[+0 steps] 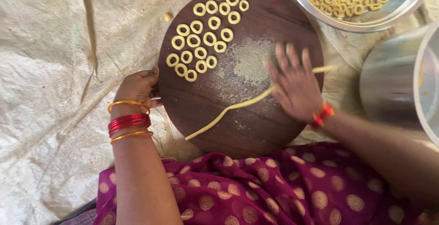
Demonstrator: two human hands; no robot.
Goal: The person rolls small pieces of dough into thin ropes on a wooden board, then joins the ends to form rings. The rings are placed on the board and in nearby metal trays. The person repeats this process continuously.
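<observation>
Draping across the near edge of the view, a magenta cloth with gold dots [274,193] covers the person's lap, just before a round dark wooden board [201,110] that lies on a pale woven sheet [50,69] on the floor. On the board's left edge rests the left hand [137,87], fingers curled loosely around the rim, red and gold bangles [129,120] on the wrist. Over the board's right half the right hand [295,85] lies flat, fingers spread open and blurred, palm pressing on a long thin rope of yellow dough [228,108] that runs from the near middle of the board under the palm to its right edge. Beyond, a patch of flour [249,60] dusts the centre, and small dough rings [203,35] sit in rows on the far left part. Farther right, a steel bowl [388,19] holds more rings
</observation>
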